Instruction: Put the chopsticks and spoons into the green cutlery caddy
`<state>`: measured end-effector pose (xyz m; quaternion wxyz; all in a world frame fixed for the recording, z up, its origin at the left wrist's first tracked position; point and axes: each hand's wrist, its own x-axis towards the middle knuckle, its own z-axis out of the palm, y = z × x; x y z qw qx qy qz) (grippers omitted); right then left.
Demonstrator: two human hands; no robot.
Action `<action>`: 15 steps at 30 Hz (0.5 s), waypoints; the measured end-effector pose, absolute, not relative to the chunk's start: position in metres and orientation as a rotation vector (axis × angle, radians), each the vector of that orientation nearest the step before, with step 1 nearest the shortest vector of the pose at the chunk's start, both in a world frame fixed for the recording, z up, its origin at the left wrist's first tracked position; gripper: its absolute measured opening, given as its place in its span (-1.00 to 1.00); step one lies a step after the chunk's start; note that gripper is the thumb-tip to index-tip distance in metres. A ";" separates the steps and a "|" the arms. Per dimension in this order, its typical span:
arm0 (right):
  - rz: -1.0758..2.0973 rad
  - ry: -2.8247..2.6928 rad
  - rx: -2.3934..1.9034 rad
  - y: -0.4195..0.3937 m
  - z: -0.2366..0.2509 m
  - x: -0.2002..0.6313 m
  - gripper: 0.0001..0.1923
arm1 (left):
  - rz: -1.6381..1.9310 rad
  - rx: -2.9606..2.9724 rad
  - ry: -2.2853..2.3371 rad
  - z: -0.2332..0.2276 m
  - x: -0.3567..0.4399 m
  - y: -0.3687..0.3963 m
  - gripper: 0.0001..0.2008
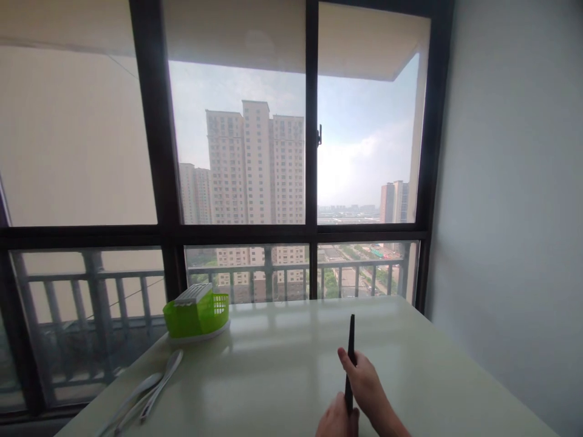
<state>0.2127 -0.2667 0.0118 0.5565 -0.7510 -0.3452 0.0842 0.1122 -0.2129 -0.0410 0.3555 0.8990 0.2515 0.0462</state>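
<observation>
Upright above the table's front right part stand slim black chopsticks [351,334], pressed together so closely that I cannot tell how many there are. My right hand [368,381] is closed around their middle, with the thumb along the left side. Below it, my left hand [334,417] grips their lower end, partly cut off by the bottom edge of the view. Away to the left, several white spoons [170,367] lie crossed on the pale table [255,376].
A bright green basket [184,318] with a white base and a pack of tissues [194,294] stands at the table's back left corner. Dark-framed windows [311,182] rise behind the table. A plain wall [505,212] runs along the right.
</observation>
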 end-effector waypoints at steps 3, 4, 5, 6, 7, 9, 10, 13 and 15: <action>0.100 -0.845 -1.973 -0.272 0.006 0.231 -0.57 | 0.055 2.300 0.733 -0.031 0.117 -0.230 -0.55; 0.081 -0.874 -2.073 -0.273 0.002 0.239 -0.62 | 0.058 2.285 0.733 -0.026 0.117 -0.236 -0.56; 0.078 -0.903 -2.189 -0.274 -0.003 0.246 -0.67 | 0.064 2.270 0.731 -0.022 0.116 -0.241 -0.56; 0.089 -0.927 -2.305 -0.274 -0.007 0.254 -0.70 | 0.070 2.257 0.730 -0.018 0.114 -0.245 -0.55; 0.108 -0.947 -2.407 -0.276 -0.010 0.261 -0.74 | 0.072 2.252 0.722 -0.014 0.110 -0.249 -0.52; 0.139 -0.964 -2.538 -0.279 -0.014 0.273 -0.78 | 0.059 2.263 0.712 -0.008 0.097 -0.250 -0.46; 0.145 -0.961 -2.566 -0.281 -0.016 0.277 -0.79 | 0.048 2.275 0.706 -0.005 0.087 -0.247 -0.45; 0.131 -0.942 -2.613 -0.288 -0.020 0.284 -0.76 | 0.095 2.329 0.725 0.002 0.047 -0.221 -0.55; 0.070 -0.945 -2.650 -0.291 -0.026 0.286 -0.70 | 0.249 2.398 0.821 0.010 0.012 -0.186 -0.64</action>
